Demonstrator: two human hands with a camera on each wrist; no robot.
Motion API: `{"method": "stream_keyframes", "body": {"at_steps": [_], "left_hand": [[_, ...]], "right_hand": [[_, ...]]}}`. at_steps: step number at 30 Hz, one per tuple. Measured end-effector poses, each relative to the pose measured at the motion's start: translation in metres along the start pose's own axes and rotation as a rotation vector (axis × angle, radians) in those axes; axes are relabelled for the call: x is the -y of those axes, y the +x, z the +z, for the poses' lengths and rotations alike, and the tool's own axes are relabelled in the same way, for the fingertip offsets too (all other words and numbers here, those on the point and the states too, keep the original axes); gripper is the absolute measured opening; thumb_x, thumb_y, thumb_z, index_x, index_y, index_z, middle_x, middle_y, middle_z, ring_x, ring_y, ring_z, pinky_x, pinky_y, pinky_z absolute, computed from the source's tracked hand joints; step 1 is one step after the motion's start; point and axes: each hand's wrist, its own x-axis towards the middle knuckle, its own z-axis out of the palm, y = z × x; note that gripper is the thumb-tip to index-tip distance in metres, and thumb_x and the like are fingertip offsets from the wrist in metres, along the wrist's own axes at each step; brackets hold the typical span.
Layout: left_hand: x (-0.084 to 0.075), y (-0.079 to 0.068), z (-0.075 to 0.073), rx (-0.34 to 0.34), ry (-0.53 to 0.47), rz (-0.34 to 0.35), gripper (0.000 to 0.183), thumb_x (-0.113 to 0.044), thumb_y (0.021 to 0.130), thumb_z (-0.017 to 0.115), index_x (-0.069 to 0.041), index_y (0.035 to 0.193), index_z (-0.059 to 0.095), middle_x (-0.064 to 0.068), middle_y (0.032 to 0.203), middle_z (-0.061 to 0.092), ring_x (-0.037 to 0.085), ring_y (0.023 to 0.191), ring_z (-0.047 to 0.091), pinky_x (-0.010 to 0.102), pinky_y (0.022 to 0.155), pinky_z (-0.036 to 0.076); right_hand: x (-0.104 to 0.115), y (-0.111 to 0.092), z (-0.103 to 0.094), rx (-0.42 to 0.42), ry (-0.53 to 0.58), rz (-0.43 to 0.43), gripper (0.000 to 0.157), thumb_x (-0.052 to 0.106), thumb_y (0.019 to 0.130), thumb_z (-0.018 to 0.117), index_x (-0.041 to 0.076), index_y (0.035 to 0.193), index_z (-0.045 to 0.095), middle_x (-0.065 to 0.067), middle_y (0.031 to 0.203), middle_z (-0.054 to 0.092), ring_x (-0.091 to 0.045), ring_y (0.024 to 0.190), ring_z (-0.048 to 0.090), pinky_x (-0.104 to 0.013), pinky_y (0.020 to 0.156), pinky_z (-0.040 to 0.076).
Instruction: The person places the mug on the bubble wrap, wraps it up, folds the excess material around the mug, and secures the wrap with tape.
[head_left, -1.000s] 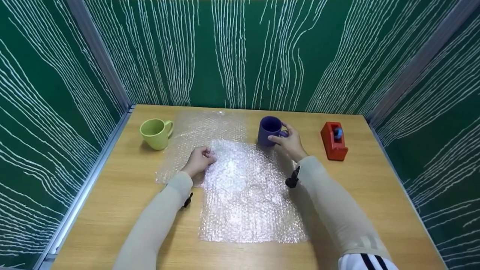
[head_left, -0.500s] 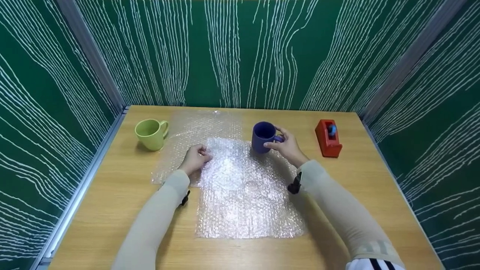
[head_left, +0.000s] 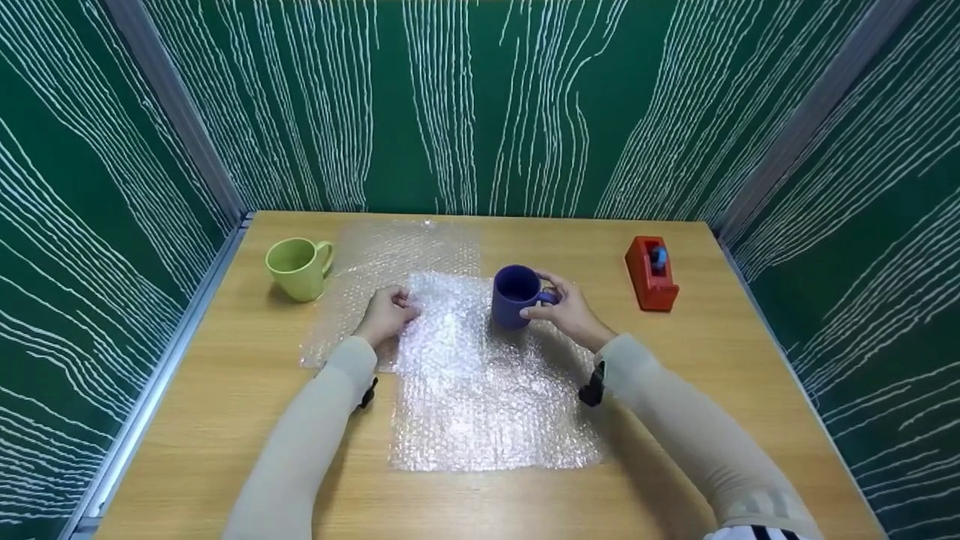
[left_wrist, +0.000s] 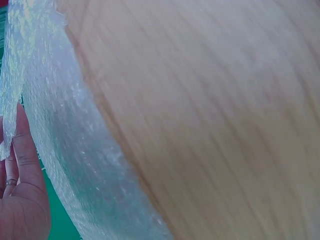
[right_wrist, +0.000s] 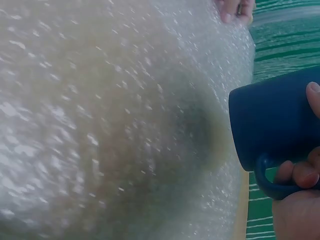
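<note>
At the near side, two pale sleeves [head_left: 300,450] are stretched over the wooden desk [head_left: 187,397], each marked at the wrist by a black strap [head_left: 592,388]. Between the forearms a near sheet [head_left: 487,420] of bubble wrap is laid on the desk, its surface brightly lit by glare. Its left edge, close to the far left corner, is pinched by the left hand [head_left: 388,315], the fingers being closed narrowly on the film (a ring [left_wrist: 11,182] is seen on one of them in the left wrist view). On the other side, the blue mug [head_left: 511,311] is held upright by the right hand [head_left: 571,319]; its handle is gripped by curled fingers, and the thumb is set against the mug's side. The mug is placed over the far part of the near sheet, where a shadow is cast; whether the film is touched by its base cannot be told.

Farther off, a far sheet [head_left: 375,262] of the same wrap is spread flat, its near right part overlapped by the near sheet. To its left the green mug [head_left: 296,276] is stood upright, handle turned rightward. Well to the right a red tape dispenser [head_left: 651,279] is set down. Beyond, the desk is bounded by green walls [head_left: 386,150] patterned with white lines.
</note>
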Motion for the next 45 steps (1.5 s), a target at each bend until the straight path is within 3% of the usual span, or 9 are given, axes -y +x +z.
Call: {"method": "stream_keyframes", "body": {"at_steps": [7,11,19,31,34,37,45], "left_hand": [[-0.001,0.0,-0.001,-0.002,-0.001,0.004,0.02,0.005,0.092,0.076,-0.004,0.093,0.058,-0.002,0.087,0.059,0.009,0.077,0.054,0.019,0.066,0.046],[0.0,0.0,-0.001,-0.004,-0.009,-0.002,0.018,0.005,0.092,0.076,-0.003,0.095,0.06,0.0,0.089,0.062,0.01,0.079,0.056,0.018,0.066,0.047],[0.003,0.002,-0.001,-0.011,-0.01,0.016,0.015,0.005,0.091,0.075,-0.001,0.095,0.062,0.0,0.088,0.063,0.009,0.076,0.057,0.017,0.063,0.049],[0.004,0.001,-0.002,-0.011,-0.021,0.0,0.02,0.005,0.09,0.075,-0.004,0.093,0.058,-0.001,0.085,0.058,0.009,0.075,0.055,0.018,0.063,0.047],[0.004,0.002,-0.002,-0.011,-0.004,0.002,0.02,0.004,0.09,0.076,-0.005,0.092,0.058,-0.002,0.084,0.058,0.009,0.075,0.055,0.018,0.063,0.046],[0.005,0.002,-0.002,-0.008,0.001,0.004,0.019,0.004,0.09,0.076,-0.005,0.092,0.059,-0.002,0.085,0.057,0.009,0.075,0.054,0.019,0.063,0.046],[0.003,0.002,-0.001,-0.005,-0.039,-0.01,0.018,0.005,0.09,0.076,-0.003,0.094,0.06,-0.001,0.086,0.058,0.009,0.072,0.054,0.018,0.059,0.047]], "right_hand": [[-0.006,-0.012,0.01,0.089,0.078,-0.024,0.084,-0.012,0.083,0.084,-0.004,0.158,0.049,-0.032,0.15,0.061,-0.041,0.136,0.064,-0.02,0.098,0.06],[-0.007,-0.019,0.014,0.119,0.107,0.008,0.086,-0.014,0.082,0.084,-0.003,0.159,0.047,-0.03,0.152,0.059,-0.035,0.134,0.066,-0.023,0.099,0.061],[-0.01,-0.03,0.018,0.182,0.121,-0.006,0.088,-0.017,0.079,0.082,-0.008,0.158,0.045,-0.035,0.139,0.066,-0.021,0.115,0.073,-0.025,0.087,0.065],[-0.016,-0.04,0.021,0.196,0.098,-0.013,0.09,-0.015,0.077,0.085,-0.01,0.157,0.045,-0.024,0.126,0.075,-0.009,0.106,0.073,-0.021,0.085,0.063],[-0.02,-0.042,0.021,0.2,0.092,-0.019,0.089,-0.015,0.077,0.085,-0.011,0.156,0.046,-0.028,0.128,0.073,-0.013,0.109,0.073,-0.021,0.088,0.063],[-0.025,-0.043,0.019,0.214,0.102,-0.01,0.09,-0.014,0.077,0.086,-0.009,0.157,0.045,-0.033,0.141,0.067,-0.019,0.121,0.073,-0.024,0.096,0.062],[-0.031,-0.044,0.018,0.217,0.123,-0.012,0.091,-0.015,0.078,0.085,-0.008,0.159,0.043,-0.036,0.131,0.07,-0.024,0.119,0.075,-0.026,0.096,0.063]]}}
